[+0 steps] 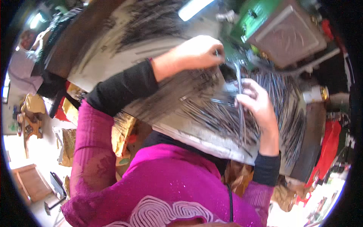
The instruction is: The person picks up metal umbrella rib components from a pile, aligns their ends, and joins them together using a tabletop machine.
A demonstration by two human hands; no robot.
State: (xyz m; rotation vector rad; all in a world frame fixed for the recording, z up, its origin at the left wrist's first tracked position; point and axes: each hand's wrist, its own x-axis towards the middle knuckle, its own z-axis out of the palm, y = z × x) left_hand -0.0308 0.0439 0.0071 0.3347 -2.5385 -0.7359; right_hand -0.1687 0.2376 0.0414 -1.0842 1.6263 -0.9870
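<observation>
My left hand (pixel 198 52) is raised over the table, its fingers curled into a loose fist beside the green machine. A small dark bit shows at its fingers, too blurred to name. Lower and to the right, my right hand (pixel 255 99) pinches a thin shiny metal rod (pixel 239 77) that stands roughly upright in the picture. Under and around this hand lie many thin dark metal rods (pixel 206 113), spread across the pale worktable (pixel 155 108). Another pile of rods (pixel 281 94) fans out to the right of my right hand.
A green machine (pixel 255 17) with a brownish square panel (pixel 290 37) stands at the far right. More dark rods (pixel 151 24) lie at the back. A bright lamp (pixel 196 8) is at the top. Another person (pixel 26 64) is at the far left. Red cloth (pixel 329 149) hangs at right.
</observation>
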